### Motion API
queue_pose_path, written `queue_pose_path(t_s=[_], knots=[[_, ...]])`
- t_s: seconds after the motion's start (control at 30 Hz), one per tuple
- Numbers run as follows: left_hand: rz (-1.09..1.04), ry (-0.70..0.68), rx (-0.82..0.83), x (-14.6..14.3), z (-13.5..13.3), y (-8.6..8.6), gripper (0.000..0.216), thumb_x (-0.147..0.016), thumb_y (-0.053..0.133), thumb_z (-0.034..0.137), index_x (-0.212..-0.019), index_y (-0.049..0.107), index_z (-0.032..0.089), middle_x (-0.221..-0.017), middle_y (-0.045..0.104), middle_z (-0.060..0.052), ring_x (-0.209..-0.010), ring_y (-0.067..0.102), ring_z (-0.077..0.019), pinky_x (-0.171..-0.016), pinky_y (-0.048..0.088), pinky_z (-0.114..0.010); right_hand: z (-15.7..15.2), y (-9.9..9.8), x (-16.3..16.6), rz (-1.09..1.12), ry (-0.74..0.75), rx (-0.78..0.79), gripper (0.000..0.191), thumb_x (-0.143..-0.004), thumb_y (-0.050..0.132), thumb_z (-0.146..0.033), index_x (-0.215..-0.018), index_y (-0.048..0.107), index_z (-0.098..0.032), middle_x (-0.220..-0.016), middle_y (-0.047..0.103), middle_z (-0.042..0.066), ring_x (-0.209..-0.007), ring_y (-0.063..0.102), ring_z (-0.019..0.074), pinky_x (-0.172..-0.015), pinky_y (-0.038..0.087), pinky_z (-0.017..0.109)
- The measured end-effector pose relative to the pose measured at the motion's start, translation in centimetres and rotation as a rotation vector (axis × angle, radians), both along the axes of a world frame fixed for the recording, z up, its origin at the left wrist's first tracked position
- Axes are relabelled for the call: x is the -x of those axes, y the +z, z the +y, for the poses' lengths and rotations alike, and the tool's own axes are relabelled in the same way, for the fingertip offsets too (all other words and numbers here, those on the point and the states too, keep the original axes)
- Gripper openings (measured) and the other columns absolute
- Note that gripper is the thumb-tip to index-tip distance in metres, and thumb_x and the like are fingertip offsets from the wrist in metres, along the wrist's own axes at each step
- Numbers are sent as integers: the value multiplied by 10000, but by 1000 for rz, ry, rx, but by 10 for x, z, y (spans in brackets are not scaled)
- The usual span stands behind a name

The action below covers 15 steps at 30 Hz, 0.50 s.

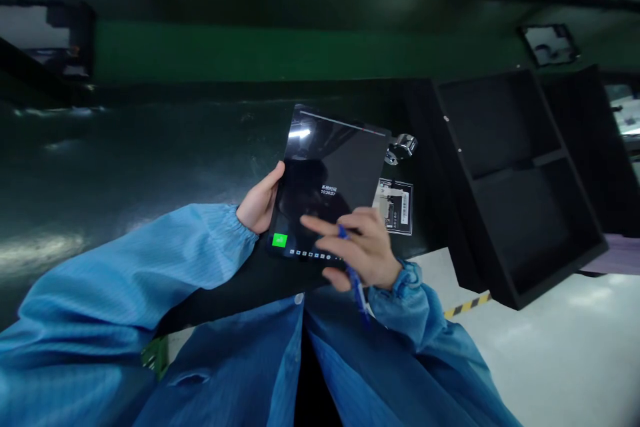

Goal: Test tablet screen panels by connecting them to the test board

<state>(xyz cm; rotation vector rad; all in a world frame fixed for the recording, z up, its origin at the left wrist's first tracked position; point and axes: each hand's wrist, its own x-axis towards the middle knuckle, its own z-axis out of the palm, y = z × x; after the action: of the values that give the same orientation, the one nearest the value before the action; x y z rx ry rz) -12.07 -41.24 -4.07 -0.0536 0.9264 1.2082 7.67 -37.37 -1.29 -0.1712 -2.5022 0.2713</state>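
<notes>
A dark tablet (pixel 333 160) is tilted up over the bench, its screen showing a clock text, a green square at the lower left and a row of small icons. My left hand (pixel 263 202) grips its left edge, thumb at the front and the other fingers hidden behind. Over the lower right of the screen is my right hand (pixel 363 247), index finger stretched out across the glass; whether it touches cannot be made out. A blue pen (pixel 357 287) is held among the fingers of that hand, pointing down towards me.
Right of the tablet lie a shiny metal object (pixel 403 145) and a printed label card (pixel 403 207), partly covered. A black divided tray (pixel 520 173) stands tilted at the right. Dark bench surface (pixel 125 153) extends left. Framed panels hang at the back, with a green strip (pixel 250 50) between.
</notes>
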Motion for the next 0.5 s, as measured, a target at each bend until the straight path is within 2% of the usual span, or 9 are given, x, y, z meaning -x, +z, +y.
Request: queue_pose_path(t_s=[0.13, 0.23, 0.4, 0.5], knots=[[-12, 41, 18, 0, 0, -3, 483, -1041, 361, 450, -1158, 717, 145, -940, 792, -86, -1077, 723, -273, -1004, 549, -405, 33, 2, -5, 179, -286, 66, 210, -994, 462, -402, -1051, 614, -267, -1128, 774, 36, -914, 579, 255, -823, 507, 448], [-17, 53, 37, 1, 0, -5, 445, -1032, 394, 431, -1140, 717, 144, -943, 793, -84, -1029, 737, -260, -1015, 542, -401, 56, -6, 1, 208, -379, 63, 254, -996, 446, -448, -1057, 616, -269, -1172, 752, 36, -981, 605, 276, -904, 509, 489], [-42, 65, 29, 1, -1, -4, 396, -1024, 418, 393, -1058, 734, 156, -933, 789, -85, -1048, 729, -266, -1039, 523, -425, 68, -13, 11, 91, -259, 45, 186, -992, 472, -374, -1087, 587, -265, -1276, 716, 34, -1202, 592, 269, -1112, 403, 523], [-16, 79, 45, 0, -1, -3, 386, -1011, 456, 394, -1012, 749, 143, -957, 785, -103, -1099, 707, -284, -1060, 505, -427, 65, -15, 13, 52, -183, 36, 147, -987, 486, -334, -1080, 578, -267, -1284, 715, 25, -1233, 591, 252, -1162, 364, 513]])
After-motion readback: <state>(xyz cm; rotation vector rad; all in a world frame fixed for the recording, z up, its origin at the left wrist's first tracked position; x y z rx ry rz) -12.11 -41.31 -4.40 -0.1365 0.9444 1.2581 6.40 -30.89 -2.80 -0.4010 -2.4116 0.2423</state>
